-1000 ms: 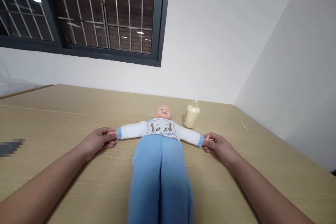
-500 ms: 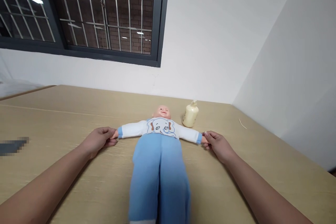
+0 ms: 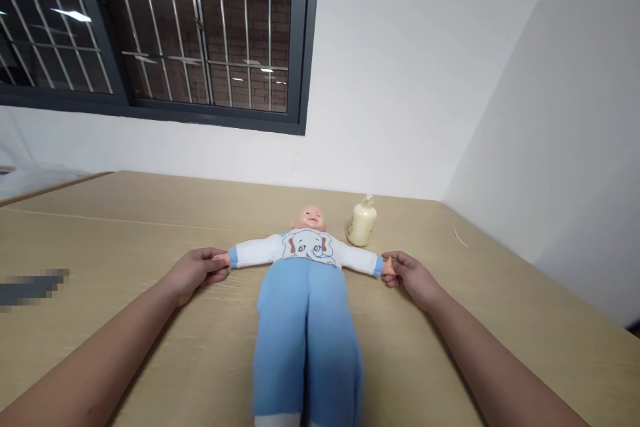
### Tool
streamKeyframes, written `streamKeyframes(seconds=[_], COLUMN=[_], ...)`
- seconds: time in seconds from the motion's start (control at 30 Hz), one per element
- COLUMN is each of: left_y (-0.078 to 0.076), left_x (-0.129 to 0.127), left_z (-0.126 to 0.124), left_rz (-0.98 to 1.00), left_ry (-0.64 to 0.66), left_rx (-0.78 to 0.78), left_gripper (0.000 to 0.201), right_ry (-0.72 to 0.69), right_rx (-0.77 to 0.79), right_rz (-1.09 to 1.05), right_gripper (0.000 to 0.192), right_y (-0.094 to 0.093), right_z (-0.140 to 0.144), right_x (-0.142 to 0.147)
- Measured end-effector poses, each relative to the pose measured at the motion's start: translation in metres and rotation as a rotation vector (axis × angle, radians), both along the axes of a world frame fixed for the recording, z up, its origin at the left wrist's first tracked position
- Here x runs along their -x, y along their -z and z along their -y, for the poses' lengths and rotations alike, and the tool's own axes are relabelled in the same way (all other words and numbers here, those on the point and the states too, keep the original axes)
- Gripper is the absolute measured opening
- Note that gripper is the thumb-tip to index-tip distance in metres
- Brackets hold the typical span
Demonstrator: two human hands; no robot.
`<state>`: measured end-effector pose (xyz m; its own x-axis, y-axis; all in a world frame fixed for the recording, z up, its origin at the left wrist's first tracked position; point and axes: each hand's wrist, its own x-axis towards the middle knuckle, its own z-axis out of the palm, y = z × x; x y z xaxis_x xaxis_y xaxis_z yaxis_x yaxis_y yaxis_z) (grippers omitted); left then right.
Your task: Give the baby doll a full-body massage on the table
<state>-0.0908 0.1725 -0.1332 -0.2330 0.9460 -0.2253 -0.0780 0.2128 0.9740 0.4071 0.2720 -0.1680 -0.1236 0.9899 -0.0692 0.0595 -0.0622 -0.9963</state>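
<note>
Trousers [image 3: 309, 320], one blue pair, come nearest to you, their two legs running towards you and out of view. They clothe one doll [image 3: 287, 360], which lies on its back in the middle of the table [image 3: 200, 360], head towards the far edge and two arms spread wide. Your two bare forearms reach in on either side of its legs.

Out to the left on the table shows one dark shape [image 3: 30, 288], blurred into blocks; you cannot tell what it is.

Your right hand [image 3: 413, 280] pinches one of the doll's small hands between thumb and fingers, and your left hand [image 3: 197, 273] grips the other in the same way. Between them is one white top [image 3: 309, 244] with blue cuffs and one elephant's head on its chest.

One thin pale strip [image 3: 460, 238] lies near the table's right edge. One cream bottle [image 3: 362, 225] stands upright just beyond the doll's arm on your right, beside the head [image 3: 310, 217] and near the far edge, so it blocks the space behind that arm.

Clear sheeting [image 3: 40, 178] shows past the left edge. Two pale walls [image 3: 380, 80] meet behind the far right corner, and one barred window [image 3: 240, 33] sits above the far edge.
</note>
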Motion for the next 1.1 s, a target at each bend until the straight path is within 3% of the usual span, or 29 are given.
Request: streamKeyframes(seconds=[0.33, 0.87, 1.1], left_y=[0.012, 0.014, 0.010], left_x=[0.001, -0.001, -0.003], left_z=[-0.003, -0.009, -0.006], left_rz=[0.028, 0.024, 0.052], left_ry=[-0.035, -0.108, -0.111], left_rx=[-0.074, -0.077, -0.063], left_gripper=[0.031, 0.028, 0.020], right_ry=[-0.117, -0.081, -0.079], right_rx=[0.057, 0.030, 0.057], right_rz=[-0.101, -0.130, -0.156], right_gripper=[0.036, 0.047, 0.043], right_y=[-0.018, -0.014, -0.008], right_z=[0.013, 0.006, 0.001], right_x=[-0.002, 0.004, 0.003])
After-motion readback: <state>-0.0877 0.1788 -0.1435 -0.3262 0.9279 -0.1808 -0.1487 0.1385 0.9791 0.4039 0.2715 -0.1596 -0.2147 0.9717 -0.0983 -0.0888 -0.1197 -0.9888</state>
